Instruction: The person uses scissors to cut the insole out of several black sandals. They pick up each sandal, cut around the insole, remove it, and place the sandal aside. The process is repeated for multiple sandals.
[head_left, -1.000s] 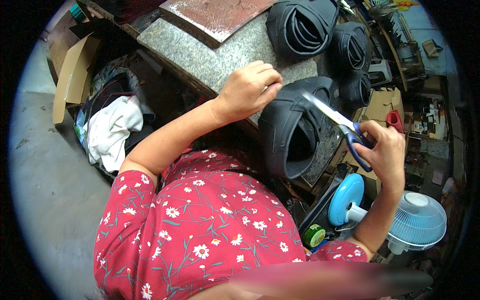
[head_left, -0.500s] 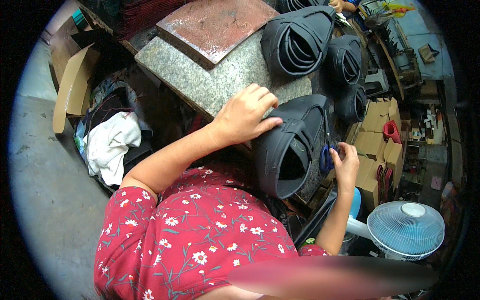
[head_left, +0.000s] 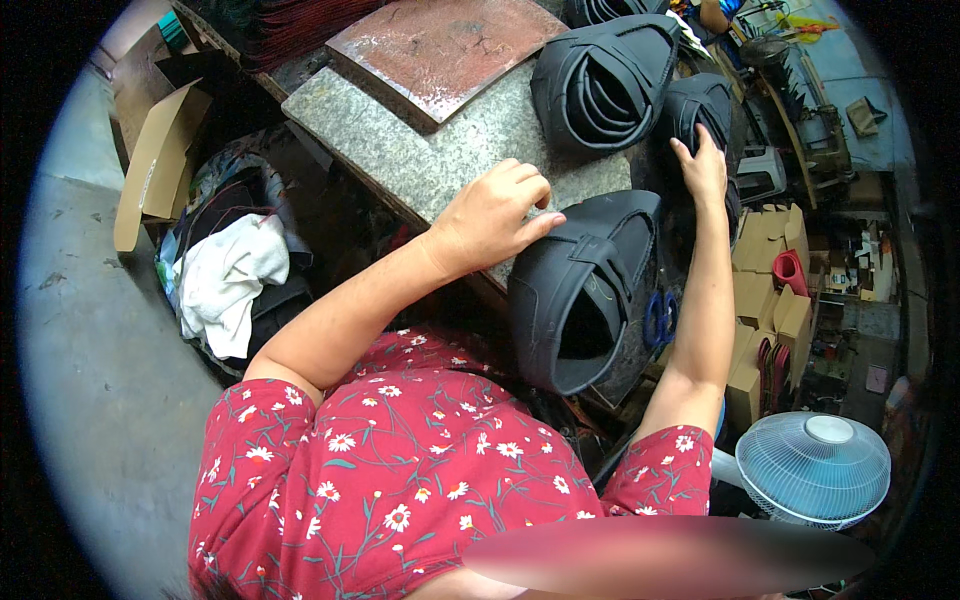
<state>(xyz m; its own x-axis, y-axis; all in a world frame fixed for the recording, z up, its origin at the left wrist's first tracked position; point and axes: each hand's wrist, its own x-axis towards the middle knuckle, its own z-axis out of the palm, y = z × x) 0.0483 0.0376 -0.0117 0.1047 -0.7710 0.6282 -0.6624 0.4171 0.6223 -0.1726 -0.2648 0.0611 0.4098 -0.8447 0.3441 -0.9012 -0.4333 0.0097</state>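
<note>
A black shoe upper (head_left: 585, 250) with a crossed strap and a wide opening lies at the table's near corner. My left hand (head_left: 498, 215) is beside its top edge, fingers loosely curled, with a gap to the thumb. The thumb tip is at the upper's edge; whether it touches is unclear. My right hand (head_left: 705, 170) reaches to a black stack of uppers (head_left: 695, 98) farther back. Its thumb and fingers are apart against the stack, gripping nothing visible. Blue-handled scissors (head_left: 659, 318) lie right of the near upper, blades mostly hidden.
Nested uppers (head_left: 600, 85) sit on the grey stone slab (head_left: 440, 165), near a reddish plate (head_left: 445, 50). Cardboard boxes (head_left: 755, 290) and a fan (head_left: 815, 470) stand right; a white cloth (head_left: 230, 285) hangs left. Another person's hand (head_left: 712, 15) shows at the far edge.
My right hand has left the scissors and moved away from me to the stack behind. My left hand has stayed near the upper's top edge, its thumb lifted slightly.
</note>
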